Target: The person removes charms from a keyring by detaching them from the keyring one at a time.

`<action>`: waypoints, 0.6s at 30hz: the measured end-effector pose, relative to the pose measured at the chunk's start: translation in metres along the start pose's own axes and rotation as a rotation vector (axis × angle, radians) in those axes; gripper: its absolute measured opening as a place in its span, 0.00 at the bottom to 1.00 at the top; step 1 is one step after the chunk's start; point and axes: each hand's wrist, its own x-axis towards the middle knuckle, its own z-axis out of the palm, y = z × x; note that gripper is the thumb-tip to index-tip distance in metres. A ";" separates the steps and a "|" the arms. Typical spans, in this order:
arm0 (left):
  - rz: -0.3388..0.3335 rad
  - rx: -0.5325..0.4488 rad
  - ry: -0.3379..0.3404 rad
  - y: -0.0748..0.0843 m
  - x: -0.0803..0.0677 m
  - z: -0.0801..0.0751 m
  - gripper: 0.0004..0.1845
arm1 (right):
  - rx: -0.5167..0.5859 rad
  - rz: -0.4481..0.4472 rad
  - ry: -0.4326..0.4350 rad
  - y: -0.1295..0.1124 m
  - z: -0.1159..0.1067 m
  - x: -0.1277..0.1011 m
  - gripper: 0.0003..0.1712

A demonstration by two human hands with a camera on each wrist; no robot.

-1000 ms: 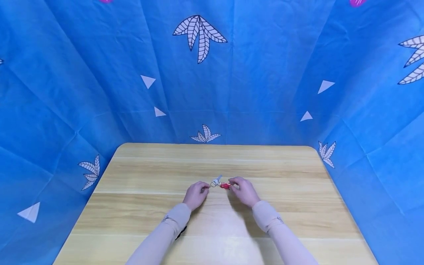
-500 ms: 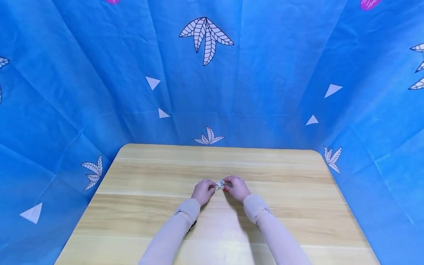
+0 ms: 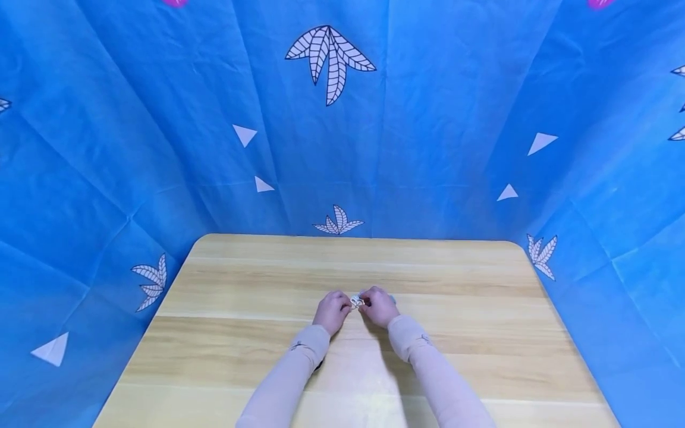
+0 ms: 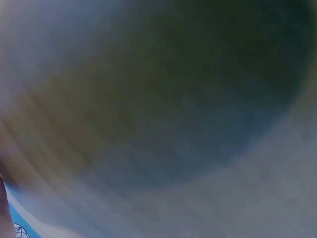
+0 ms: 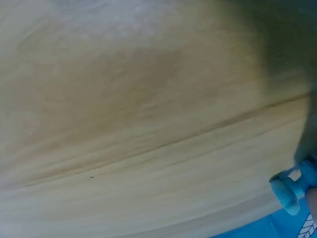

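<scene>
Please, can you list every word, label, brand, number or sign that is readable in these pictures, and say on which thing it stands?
No readable text in any view.
Blue cloth: only printed leaves and triangles, no words.
Small metal thing between the left hand and right hand: too small to tell any marking.
Wooden table: no label.
Left wrist view: blurred throughout.

Wooden table, blue patterned backdrop
</scene>
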 end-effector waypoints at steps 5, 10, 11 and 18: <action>0.049 0.030 0.022 -0.001 -0.001 0.003 0.02 | 0.020 -0.015 -0.001 0.003 0.000 -0.002 0.13; 0.118 0.077 0.025 -0.002 -0.002 0.007 0.03 | 0.020 -0.037 0.023 0.002 -0.003 -0.006 0.08; 0.130 0.085 0.024 -0.002 -0.002 0.007 0.03 | 0.016 -0.036 0.027 0.003 -0.003 -0.007 0.07; 0.125 0.069 0.035 -0.004 -0.003 0.005 0.04 | -0.036 -0.036 0.074 0.000 0.000 -0.008 0.06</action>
